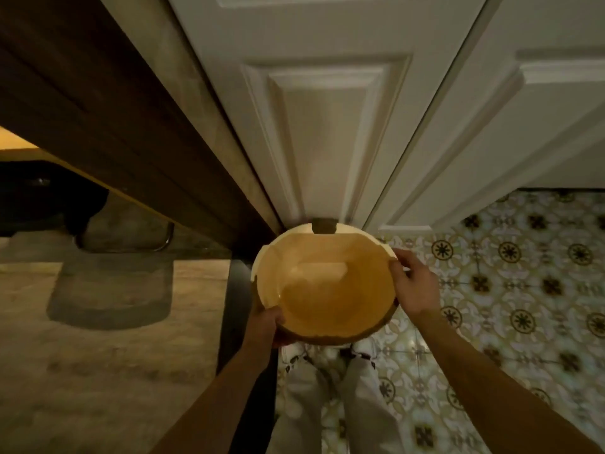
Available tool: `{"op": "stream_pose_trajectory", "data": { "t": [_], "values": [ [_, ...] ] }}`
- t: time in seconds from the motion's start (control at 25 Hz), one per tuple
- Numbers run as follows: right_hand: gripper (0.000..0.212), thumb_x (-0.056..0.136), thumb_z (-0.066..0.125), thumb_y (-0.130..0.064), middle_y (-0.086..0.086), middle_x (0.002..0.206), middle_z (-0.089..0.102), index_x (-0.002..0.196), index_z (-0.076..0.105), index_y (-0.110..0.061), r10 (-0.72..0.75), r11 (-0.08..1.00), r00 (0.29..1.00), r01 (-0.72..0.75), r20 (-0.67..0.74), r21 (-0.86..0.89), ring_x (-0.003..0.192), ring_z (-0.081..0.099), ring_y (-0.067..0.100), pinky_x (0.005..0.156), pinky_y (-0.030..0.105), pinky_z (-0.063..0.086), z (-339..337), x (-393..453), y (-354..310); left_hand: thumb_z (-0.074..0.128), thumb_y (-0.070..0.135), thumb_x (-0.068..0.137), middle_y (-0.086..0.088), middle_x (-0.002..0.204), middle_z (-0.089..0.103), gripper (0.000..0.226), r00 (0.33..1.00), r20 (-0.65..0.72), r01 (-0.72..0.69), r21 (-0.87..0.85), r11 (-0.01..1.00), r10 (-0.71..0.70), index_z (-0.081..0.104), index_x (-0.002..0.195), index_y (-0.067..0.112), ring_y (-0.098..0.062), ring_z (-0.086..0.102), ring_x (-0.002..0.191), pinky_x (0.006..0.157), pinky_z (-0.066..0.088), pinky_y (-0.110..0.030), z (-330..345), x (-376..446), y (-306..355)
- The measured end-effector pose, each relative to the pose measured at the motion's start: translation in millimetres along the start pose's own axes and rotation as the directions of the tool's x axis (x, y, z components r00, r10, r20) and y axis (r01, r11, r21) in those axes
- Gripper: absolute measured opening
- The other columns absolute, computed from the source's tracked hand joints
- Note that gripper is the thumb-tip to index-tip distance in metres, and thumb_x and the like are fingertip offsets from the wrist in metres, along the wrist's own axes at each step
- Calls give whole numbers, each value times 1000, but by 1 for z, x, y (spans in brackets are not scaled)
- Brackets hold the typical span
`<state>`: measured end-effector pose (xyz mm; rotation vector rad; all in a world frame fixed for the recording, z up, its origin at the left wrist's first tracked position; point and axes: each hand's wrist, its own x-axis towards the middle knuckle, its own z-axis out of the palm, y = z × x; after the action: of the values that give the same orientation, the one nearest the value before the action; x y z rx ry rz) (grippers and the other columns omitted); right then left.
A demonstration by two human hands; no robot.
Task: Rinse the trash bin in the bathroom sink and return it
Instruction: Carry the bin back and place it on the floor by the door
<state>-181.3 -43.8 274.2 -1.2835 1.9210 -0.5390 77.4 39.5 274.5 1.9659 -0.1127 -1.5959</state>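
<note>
Cream plastic, glowing amber inside under the dim light, forms the trash bin [327, 283], which is seen from the head view straight down its open mouth. It is held between two grips above the feet and the patterned floor tiles [523, 290], close against the foot of a white panelled door [327, 126]. The left hand [266, 326] is clasped on the near-left rim, thumb over the edge and fingers hidden beneath. The right hand [414, 283] is pinched onto the right rim, fingertips curled over the lip. Neither grip is released; both are grasping the bin.

From the left grip the bin lies forward and to the right; from the right grip it lies directly leftward. Its long axis is pointed almost along the line of sight, mouth up toward the camera and base down, so only the interior and bottom are shown. A dark notch or clip [324, 226] is seen at the far rim, opposite the left grip. Both hands are about equally near, one at each side.

No sink is shown. A dark wooden edge [114, 109] runs to the left of the left grip. Whether the interior is wet cannot be told, so it cannot be judged whether the bin is being fetched or set back; a lowering straight down from both grips seems the likelier coming move.
</note>
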Motion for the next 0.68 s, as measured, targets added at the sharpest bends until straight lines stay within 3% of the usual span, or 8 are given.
{"op": "stream_pose_trajectory", "data": {
  "t": [0.16,0.28,0.36,0.48,0.56,0.68],
  "values": [
    [32,97,46,-39,5,110,71,119,66,-26,112,993,992,-110,56,-30,99,64,27,84,31,46,41,29,44,45,-5,87,-8,114,55,76,997,-16,82,98,992,-81,32,151,33,-33,58,96,80,59,-58,1,31,-63],
    [28,95,47,-34,8,103,71,113,66,-22,254,964,962,-260,101,50,89,66,28,84,48,54,81,50,78,46,0,91,-8,124,52,72,991,-30,133,130,983,-130,28,148,41,-35,56,104,81,58,-59,-1,57,-105],
    [27,95,50,-31,10,103,70,114,64,-19,406,884,900,-430,157,184,81,65,26,78,48,57,106,61,99,47,-1,89,-12,132,49,74,984,-29,180,140,974,-178,28,148,39,-37,55,108,79,59,-57,-3,72,-128],
    [25,96,52,-24,10,109,66,115,64,-13,596,680,744,-668,302,303,85,63,26,66,37,54,141,74,134,48,-2,85,-13,135,48,82,966,-50,259,148,955,-254,25,153,39,-38,56,109,72,61,-50,-4,96,-161],
    [22,98,53,-23,11,117,61,115,62,-14,620,605,688,-726,378,327,97,61,28,73,37,52,161,83,159,49,-2,84,-12,131,50,83,954,-57,300,130,945,-295,25,153,38,-37,60,102,65,61,-44,-3,114,-179],
    [36,96,58,-28,12,128,52,129,55,-16,589,536,638,-768,496,351,116,55,33,90,40,50,193,101,194,49,-2,85,-11,132,49,83,935,-68,353,132,926,-347,24,154,36,-33,59,98,61,59,-41,-1,149,-204]
  ]
}}
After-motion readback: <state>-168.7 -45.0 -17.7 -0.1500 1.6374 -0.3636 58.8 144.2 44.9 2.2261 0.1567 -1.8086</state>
